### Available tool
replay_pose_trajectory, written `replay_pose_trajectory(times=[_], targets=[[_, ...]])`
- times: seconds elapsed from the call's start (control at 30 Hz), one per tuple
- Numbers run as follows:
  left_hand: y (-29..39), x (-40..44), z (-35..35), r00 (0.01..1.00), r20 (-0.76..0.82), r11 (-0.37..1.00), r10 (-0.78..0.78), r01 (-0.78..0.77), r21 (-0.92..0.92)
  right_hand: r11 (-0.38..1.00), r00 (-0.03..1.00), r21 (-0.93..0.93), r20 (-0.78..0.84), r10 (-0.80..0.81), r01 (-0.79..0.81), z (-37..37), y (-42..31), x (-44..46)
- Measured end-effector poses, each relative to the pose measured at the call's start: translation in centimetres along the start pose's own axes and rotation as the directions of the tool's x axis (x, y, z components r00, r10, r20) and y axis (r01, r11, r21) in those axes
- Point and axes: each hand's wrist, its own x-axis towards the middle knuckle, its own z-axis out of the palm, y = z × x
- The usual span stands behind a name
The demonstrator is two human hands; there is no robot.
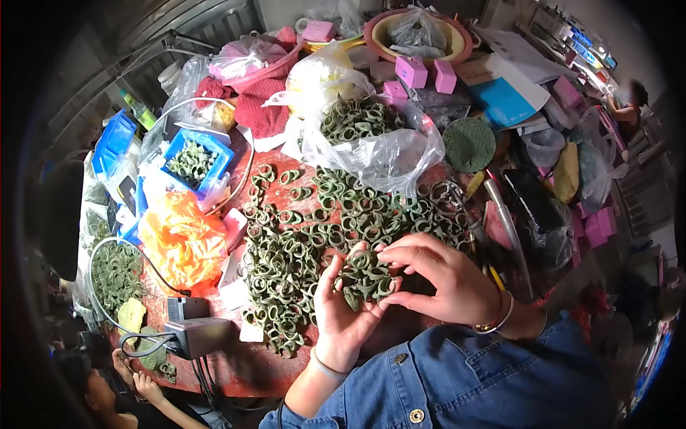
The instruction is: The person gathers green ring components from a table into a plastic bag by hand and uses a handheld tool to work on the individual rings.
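Right now a handful of green rings [366,277] sits in the cupped left hand [341,318], palm up, thumb along its 9 o'clock side; the rings overlap too much to count, turn several ways and share no long axis, though one low piece juts towards 7 o'clock. The right hand [446,282] bends in from 3 o'clock, thumb and fingers apart at the handful's edge and covering part of it; whether it pinches a ring I cannot tell. Beyond, a broad heap of loose rings [282,286] spreads from 9 round to 1 o'clock on the red tabletop [250,379], crowding the space before the hands. At 12 o'clock stands one clear bag [386,154] with more rings in its mouth, and past it three pink blocks [411,73] are grouped. One round green pad [469,144] lies at 1 o'clock; towards 2 come one slim silver tool [494,191] and one dark flat object [532,199]. One orange bag [182,243] bulges between 9 and 10, one ring-filled blue box [221,154] behind it. Between 8 and 9 a dark box [200,337] trails cables; at 8, further out, a co-worker's two hands [148,390] show.
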Motion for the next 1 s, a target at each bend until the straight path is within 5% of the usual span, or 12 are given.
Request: replay_pose_trajectory(times=[0.1, 0.23, 0.3, 0.43, 0.5, 0.57, 0.73, 0.83, 0.9, 0.97, 1.0], targets=[[0.2, 0.0, -0.4, 0.994, 0.108, 1.0, 0.003, -0.003, 0.001, 0.997, 1.0, -0.079, -0.005, -0.01, 0.009, -2.6, 0.1, 1.5], [0.2, -0.1, -0.1, 0.993, 0.118, 0.999, -0.011, 0.014, -0.028, 0.951, 0.97, -0.278, -0.233, 0.072, -0.137, -7.1, 3.3, 5.0], [0.3, -0.1, 0.0, 0.993, 0.119, 0.996, -0.023, 0.033, -0.082, 0.877, 0.929, -0.476, -0.351, -0.121, -0.066, -8.6, 7.8, 6.8], [1.1, -0.1, 0.2, 0.997, 0.076, 0.986, -0.024, 0.036, -0.161, 0.683, 0.969, -0.697, -0.234, 0.074, -0.22, -9.4, 12.3, 8.5], [1.5, -0.4, 1.0, 0.998, 0.07, 0.975, -0.01, 0.025, -0.219, 0.73, 0.956, -0.62, -0.236, 0.174, -0.286, -9.2, 12.0, 9.6], [1.9, -0.6, 1.9, 0.995, -0.06, 0.96, 0.078, -0.091, -0.265, 0.855, 0.99, -0.499, -0.049, 0.133, -0.139, -9.2, 12.9, 10.5], [3.5, 0.8, 5.4, 0.985, 0.017, 0.938, 0.173, -0.16, -0.307, 0.978, 0.966, -0.202, -0.258, -0.003, -0.051, -5.8, 7.7, 9.4], [4.1, 3.8, 9.6, 0.942, -0.044, 0.932, 0.333, -0.336, -0.138, 0.996, 0.931, -0.017, -0.357, 0.079, -0.091, -4.4, 6.5, 7.7], [5.2, 7.6, 10.4, 0.935, 0.06, 0.936, 0.348, -0.343, -0.077, 0.995, 0.924, -0.003, -0.371, 0.092, -0.101, -4.0, 6.6, 6.9], [6.3, 11.6, 11.5, 0.953, 0.153, 0.962, 0.26, -0.27, 0.048, 0.995, 0.898, 0.047, -0.428, 0.102, -0.091, -3.3, 7.8, 6.3], [6.9, 13.4, 11.2, 0.95, 0.215, 0.927, 0.225, -0.277, 0.251, 0.99, 0.894, 0.101, -0.43, 0.129, -0.095, -3.1, 8.1, 6.1]])
